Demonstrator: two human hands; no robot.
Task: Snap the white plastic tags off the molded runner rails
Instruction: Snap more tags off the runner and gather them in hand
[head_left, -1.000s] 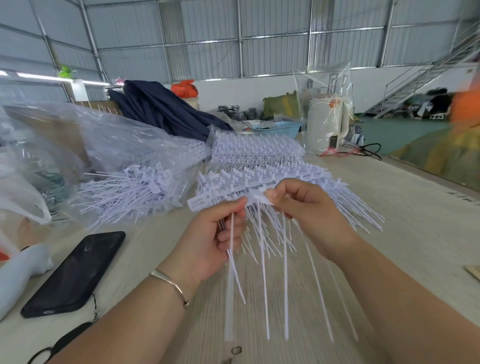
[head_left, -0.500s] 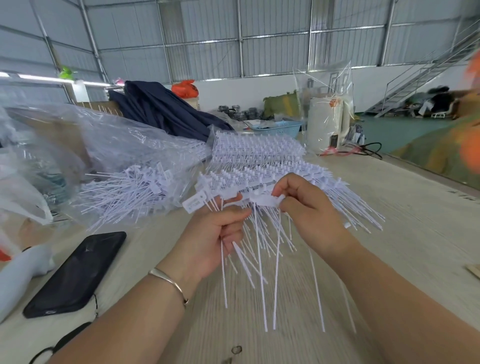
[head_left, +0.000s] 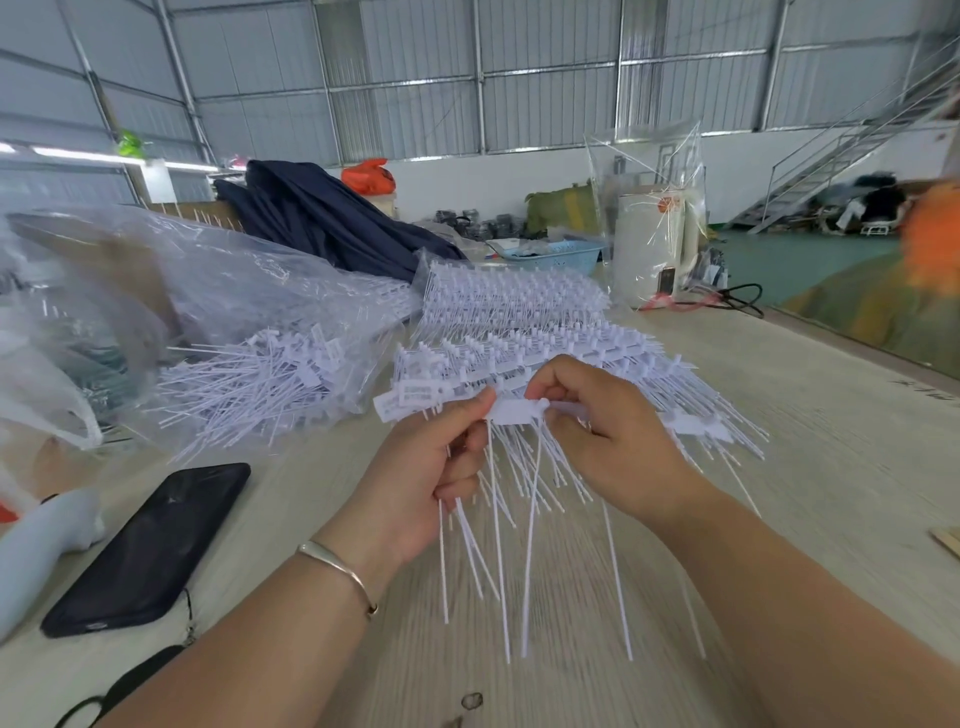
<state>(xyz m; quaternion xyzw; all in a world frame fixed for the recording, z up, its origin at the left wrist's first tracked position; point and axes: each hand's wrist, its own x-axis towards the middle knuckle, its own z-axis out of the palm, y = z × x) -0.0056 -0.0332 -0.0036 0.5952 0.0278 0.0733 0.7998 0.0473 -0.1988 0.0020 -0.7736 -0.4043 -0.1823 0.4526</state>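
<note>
Where the two thumbs meet, motion blur smears the flat white tag (head_left: 511, 413), so its join to the runner rail (head_left: 524, 364) behind the fingertips cannot be made out. Curled left hand (head_left: 431, 467) fingers clutch a bundle of thin, stiff white tags (head_left: 498, 545) whose tails fan below the knuckles. Right hand (head_left: 613, 441) pinches the tag between thumb and bent forefinger. Beyond the left fingers, a crinkled clear plastic bag (head_left: 234, 312) holds loose tags; a glossy black phone (head_left: 150, 545) lies below it.

No legible text or labels.
</note>
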